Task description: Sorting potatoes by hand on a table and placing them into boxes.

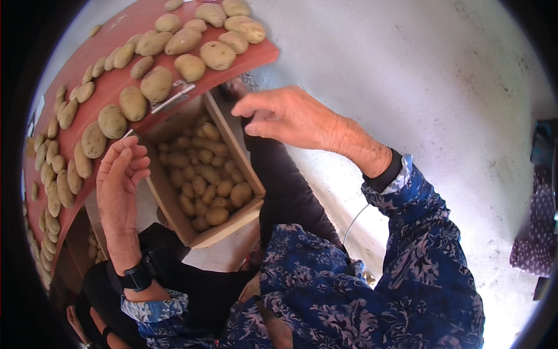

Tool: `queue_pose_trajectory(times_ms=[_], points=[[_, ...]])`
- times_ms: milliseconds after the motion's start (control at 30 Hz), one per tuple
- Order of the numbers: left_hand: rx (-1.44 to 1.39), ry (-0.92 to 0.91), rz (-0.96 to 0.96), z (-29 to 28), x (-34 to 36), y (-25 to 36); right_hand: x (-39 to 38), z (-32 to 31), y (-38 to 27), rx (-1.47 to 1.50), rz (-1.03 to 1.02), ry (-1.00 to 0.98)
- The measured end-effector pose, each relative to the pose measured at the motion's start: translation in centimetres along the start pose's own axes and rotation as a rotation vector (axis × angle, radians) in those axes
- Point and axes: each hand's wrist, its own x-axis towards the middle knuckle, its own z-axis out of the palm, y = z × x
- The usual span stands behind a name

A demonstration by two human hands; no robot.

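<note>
My left hand point(120, 180) hovers by the near edge of the red table point(250, 61), its fingers loosely bent and nothing seen in them. A thin shiny strip shows behind its fingertips. My right hand point(290, 116) is raised past the far right corner of a cardboard box point(226, 136), with thumb and fingers apart and no object between them. Many small potatoes point(203, 174) fill the bottom of that box. Larger potatoes point(132, 103) lie in curved rows on the table, the closest ones along its edge beside my left hand.
A metal latch point(173, 98) is fixed at the table edge above the box. Another cardboard box point(72, 250) with potatoes stands under the table at left. My dark-trousered leg point(288, 186) lies right of the main box. Dotted purple cloth point(532, 227) hangs at far right, over pale floor.
</note>
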Motion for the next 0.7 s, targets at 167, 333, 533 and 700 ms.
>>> queue_pose_trajectory(times_ms=[167,333,533,700], points=[[0.342,-0.248,-0.153,5.9,-2.5,-0.9,-0.9,-2.5,-2.0,-0.09,-0.057,0.01],[0.429,-0.774,-0.13,13.4,-5.1,-4.1,0.2,-3.8,-5.2,-0.132,-0.271,0.064],[0.584,-1.164,-0.306,22.8,-6.9,-14.4,2.3,-4.1,-10.5,-0.184,-0.46,0.051],[0.61,-1.131,0.13,26.3,-10.2,-20.6,4.2,-5.4,-14.6,-0.268,-0.621,-0.025]])
